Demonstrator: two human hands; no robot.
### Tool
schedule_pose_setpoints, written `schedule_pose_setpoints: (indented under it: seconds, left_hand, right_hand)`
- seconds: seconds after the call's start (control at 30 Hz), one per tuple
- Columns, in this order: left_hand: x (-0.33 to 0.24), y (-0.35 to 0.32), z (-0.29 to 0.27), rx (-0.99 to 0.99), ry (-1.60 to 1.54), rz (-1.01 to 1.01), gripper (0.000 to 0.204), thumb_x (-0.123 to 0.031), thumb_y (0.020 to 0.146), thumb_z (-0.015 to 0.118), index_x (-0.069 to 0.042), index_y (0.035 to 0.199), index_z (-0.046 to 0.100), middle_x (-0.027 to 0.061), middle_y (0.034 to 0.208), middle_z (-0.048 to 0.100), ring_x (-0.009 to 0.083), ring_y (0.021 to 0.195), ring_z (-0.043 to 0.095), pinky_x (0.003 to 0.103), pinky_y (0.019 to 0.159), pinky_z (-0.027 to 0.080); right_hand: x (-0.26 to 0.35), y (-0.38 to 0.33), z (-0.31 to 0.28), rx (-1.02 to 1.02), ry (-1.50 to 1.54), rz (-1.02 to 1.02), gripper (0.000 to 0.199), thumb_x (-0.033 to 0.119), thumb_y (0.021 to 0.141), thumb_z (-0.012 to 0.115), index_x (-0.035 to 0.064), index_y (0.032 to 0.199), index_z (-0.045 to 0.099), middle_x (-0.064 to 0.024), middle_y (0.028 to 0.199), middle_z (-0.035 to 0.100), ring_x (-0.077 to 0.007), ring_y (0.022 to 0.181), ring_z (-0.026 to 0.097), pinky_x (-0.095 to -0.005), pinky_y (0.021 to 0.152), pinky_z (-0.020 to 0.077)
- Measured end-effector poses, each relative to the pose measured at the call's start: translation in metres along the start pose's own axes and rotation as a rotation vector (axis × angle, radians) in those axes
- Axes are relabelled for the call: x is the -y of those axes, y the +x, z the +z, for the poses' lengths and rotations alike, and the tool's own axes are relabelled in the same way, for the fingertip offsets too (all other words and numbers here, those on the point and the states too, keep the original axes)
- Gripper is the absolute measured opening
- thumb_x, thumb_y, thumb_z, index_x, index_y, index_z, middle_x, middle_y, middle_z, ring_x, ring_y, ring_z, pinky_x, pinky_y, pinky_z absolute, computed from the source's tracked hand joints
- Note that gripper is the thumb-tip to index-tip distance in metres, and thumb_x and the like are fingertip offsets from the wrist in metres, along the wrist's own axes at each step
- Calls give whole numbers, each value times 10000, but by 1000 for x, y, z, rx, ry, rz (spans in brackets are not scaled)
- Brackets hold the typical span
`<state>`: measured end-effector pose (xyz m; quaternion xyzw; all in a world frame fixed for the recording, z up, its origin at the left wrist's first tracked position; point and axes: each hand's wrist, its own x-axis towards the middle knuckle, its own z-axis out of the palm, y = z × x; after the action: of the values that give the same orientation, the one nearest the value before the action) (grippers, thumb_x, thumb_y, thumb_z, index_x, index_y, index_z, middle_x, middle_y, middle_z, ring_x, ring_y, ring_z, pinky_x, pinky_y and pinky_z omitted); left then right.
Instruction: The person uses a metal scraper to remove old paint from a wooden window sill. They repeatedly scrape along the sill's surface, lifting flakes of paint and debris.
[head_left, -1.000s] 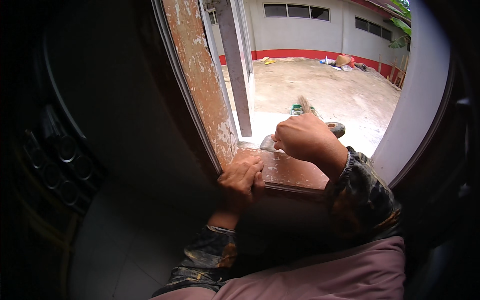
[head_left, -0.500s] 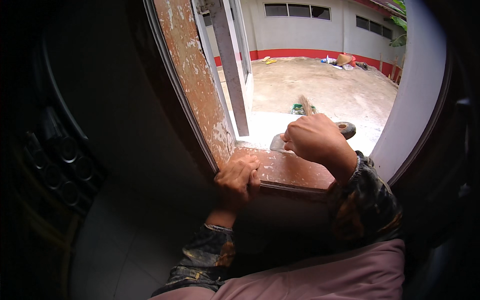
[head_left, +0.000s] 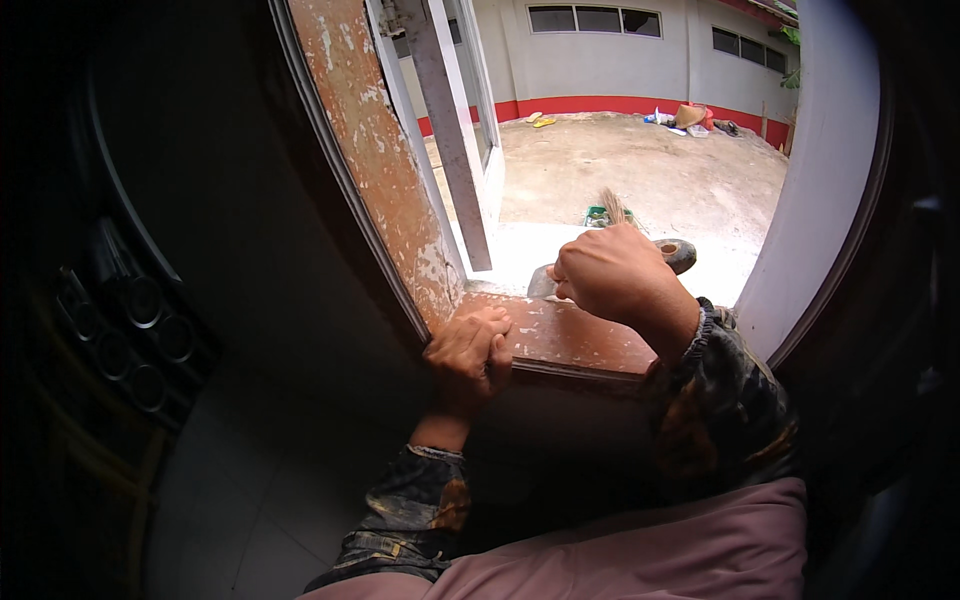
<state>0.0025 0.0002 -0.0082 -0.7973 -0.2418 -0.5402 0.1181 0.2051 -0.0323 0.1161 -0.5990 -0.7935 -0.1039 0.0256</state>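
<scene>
My right hand [head_left: 620,275] is closed around a scraper. The flat grey scraper blade [head_left: 541,283] shows past my fingers at the left, against the outer edge of the sill. On the other side of my fist the dark handle end with a hole [head_left: 680,256] sticks out. The brown window sill [head_left: 575,335] has worn, flaking paint. My left hand [head_left: 465,350] grips the sill's inner edge at the left corner, its fingers bent over the top and the thumb beside them. What lies under its palm is hidden.
At the left rises the frame post [head_left: 365,130] with peeling paint, beside an open window sash [head_left: 455,130]. A white post [head_left: 825,190] bounds the right. Outside are a brush [head_left: 612,205], a green container [head_left: 597,216], yellow sandals [head_left: 543,122] and a conical straw hat [head_left: 689,115].
My right hand and the scraper have shifted slightly left along the sill's outer edge. The left hand keeps its place at the corner. The whole view has moved a little.
</scene>
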Motion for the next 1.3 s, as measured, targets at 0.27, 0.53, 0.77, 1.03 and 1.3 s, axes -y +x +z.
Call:
schedule_pose_setpoints:
  seconds: [0.27,0.53,0.77,1.03,1.3]
  left_hand:
    - [1,-1,1,-1,23,23,192,-99,904,520,-53,862,702,99,920,739,265,880,720,376,802,543]
    - [0,-1,0,8,21,14,194,-95,899,523,-56,863,710,97,921,739,265,887,720,373,811,543]
    - [-1,-1,0,7,24,9,196,-100,893,522,-57,873,712,93,927,738,262,891,718,371,811,542]
    - [-1,-1,1,-11,12,11,198,-109,892,525,-54,870,714,98,915,739,264,876,718,371,805,542]
    - [0,1,0,5,9,7,196,-97,889,525,-53,866,714,102,918,741,267,873,722,375,810,547]
  right_hand:
    - [1,-4,-4,23,-87,15,167,75,836,600,13,823,755,-195,832,736,-294,765,738,-392,663,566]
    - [-3,-4,-4,45,-48,35,163,68,846,606,5,836,757,-191,830,736,-290,760,736,-383,671,569]
    - [-8,-6,-5,73,-12,56,167,69,840,604,-10,845,751,-193,836,736,-306,782,737,-391,692,573]
    - [-8,-3,-3,119,51,53,178,82,848,606,-20,878,749,-204,867,738,-316,785,735,-403,707,575]
    - [-4,-3,-7,106,20,62,173,111,857,623,-7,861,750,-192,855,738,-298,796,735,-392,718,572]
